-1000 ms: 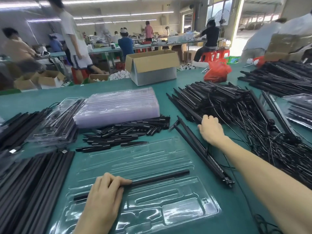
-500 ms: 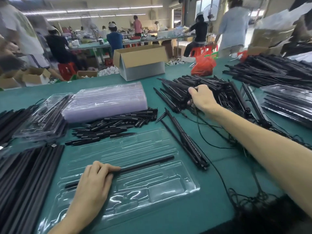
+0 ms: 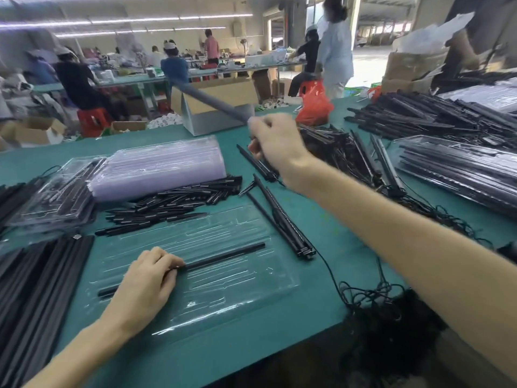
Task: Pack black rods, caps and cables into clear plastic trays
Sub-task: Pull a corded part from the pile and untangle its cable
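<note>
The raised rod (image 3: 209, 100) in the right hand (image 3: 275, 144) is a grey smear, its far end too blurred to make out. The left hand (image 3: 145, 287) covers the middle of the tray rod (image 3: 226, 257). Near left, the stacked rods (image 3: 36, 289) run off the edge, and so does the cable tangle (image 3: 391, 326) near right.

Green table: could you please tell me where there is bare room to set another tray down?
Bare green runs along the near edge below the clear plastic tray, left of the tangled black cables, and beyond the lilac tray stack beside the cardboard box. Crowded: long black rods at left, black caps, the right rod heap.
</note>
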The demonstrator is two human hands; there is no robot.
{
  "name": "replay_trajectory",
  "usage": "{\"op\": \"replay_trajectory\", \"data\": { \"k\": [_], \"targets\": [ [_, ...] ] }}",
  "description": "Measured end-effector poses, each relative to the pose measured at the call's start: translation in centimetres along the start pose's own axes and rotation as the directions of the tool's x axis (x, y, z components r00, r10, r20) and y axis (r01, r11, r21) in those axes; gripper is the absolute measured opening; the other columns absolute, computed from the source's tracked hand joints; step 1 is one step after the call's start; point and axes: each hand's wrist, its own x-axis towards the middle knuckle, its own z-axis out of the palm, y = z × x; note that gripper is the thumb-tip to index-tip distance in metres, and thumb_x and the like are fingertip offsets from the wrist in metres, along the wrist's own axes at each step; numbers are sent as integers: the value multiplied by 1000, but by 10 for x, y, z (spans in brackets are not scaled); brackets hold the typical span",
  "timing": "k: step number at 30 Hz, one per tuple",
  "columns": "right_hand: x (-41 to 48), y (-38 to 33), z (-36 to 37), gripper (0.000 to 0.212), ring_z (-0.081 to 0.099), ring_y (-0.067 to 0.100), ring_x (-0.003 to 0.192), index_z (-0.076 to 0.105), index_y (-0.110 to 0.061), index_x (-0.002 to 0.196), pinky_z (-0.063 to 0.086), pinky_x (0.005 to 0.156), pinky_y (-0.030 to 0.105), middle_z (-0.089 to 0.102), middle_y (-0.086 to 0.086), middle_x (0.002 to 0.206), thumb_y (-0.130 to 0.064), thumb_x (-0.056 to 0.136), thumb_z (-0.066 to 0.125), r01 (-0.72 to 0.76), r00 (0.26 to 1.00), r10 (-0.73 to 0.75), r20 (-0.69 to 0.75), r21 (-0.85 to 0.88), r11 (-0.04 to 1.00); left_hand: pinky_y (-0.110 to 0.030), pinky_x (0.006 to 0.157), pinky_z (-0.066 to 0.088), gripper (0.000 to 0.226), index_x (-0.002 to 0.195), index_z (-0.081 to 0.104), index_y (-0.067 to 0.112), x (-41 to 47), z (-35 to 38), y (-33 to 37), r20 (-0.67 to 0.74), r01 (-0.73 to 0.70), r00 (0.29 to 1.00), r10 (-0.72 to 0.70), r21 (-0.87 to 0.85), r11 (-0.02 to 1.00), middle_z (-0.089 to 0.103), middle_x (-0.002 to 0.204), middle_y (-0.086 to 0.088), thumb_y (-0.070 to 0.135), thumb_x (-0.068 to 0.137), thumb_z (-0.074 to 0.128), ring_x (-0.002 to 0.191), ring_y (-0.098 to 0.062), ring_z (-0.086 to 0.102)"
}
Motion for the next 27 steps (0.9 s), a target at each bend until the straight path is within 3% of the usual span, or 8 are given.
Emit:
{"op": "replay_trajectory", "data": {
  "k": [2, 4, 6, 13, 17, 20, 24, 27],
  "targets": [
    [-17, 16, 21, 20, 58, 21, 66, 59, -3, 108, 47, 54, 22, 60, 12, 92, -18, 105, 47, 39, 999, -40, -3, -142, 989, -38, 89, 49, 18, 103, 72, 19, 6, -1, 7, -3, 4, 1000, -4, -18, 1000, 61, 97, 10, 5, 93, 66, 96, -15, 56],
    [-27, 37, 37, 26, 61, 36, 86, 56, 0, 120, 53, 75, 37, 53, 20, 114, -18, 105, 46, 5, 1000, -8, -10, -203, 979, -36, 88, 48, 17, 102, 71, 19, 10, 1, 12, -3, -8, 1000, 8, -27, 1000, 61, 98, 11, 6, 93, 66, 95, -14, 56],
    [-28, 55, 42, 27, 58, 40, 93, 56, 1, 120, 47, 87, 44, 49, 21, 122, -18, 105, 45, -56, 998, 50, -34, -194, 980, -35, 89, 48, 18, 103, 71, 20, 10, 3, 11, 9, -18, 1000, 19, -25, 1000, 60, 99, 11, 6, 93, 66, 96, -13, 55],
    [11, 101, 4, 43, 49, 22, 92, 41, 1, 143, 29, 79, 17, 37, 16, 136, -21, 107, 43, -139, 974, 88, -207, -245, 960, -38, 85, 47, 25, 104, 70, 20, -1, 21, -8, -96, 23, 995, -27, -35, 999, 54, 99, 12, 0, 89, 68, 94, -14, 53],
    [38, 130, -24, 41, 48, 26, 97, 44, 4, 139, 27, 81, 22, 38, 18, 135, -20, 106, 45, -168, 961, 69, -270, -367, 915, -40, 80, 47, 22, 104, 69, 21, 2, 27, -13, -140, 5, 990, -10, -31, 999, 54, 98, 14, 4, 94, 60, 89, -16, 53],
    [53, 157, -44, 33, 48, 27, 88, 49, 3, 128, 33, 79, 32, 41, 18, 129, -22, 106, 45, -197, 955, 45, -292, -515, 834, -41, 75, 48, 20, 101, 71, 18, 3, 29, -15, -151, -16, 988, 17, 3, 1000, 54, 96, 13, 8, 90, 58, 84, -18, 54],
    [58, 188, -68, 37, 44, 38, 121, 52, 3, 125, 38, 97, 41, 43, 23, 134, -27, 104, 50, -293, 955, 149, -257, -733, 614, -36, 79, 42, 22, 106, 67, 25, 3, 30, -18, -130, -1, 992, 0, -8, 1000, 52, 99, 16, 10, 95, 55, 90, -12, 49],
    [47, 193, -72, 40, 36, 35, 128, 53, -5, 133, 32, 105, 44, 46, 17, 138, -30, 102, 54, -183, 983, 72, -170, -836, 517, -37, 81, 43, 28, 107, 66, 24, 2, 31, -19, -116, 13, 993, -14, -16, 1000, 52, 100, 15, 1, 90, 66, 91, -12, 48]
  ]
}}
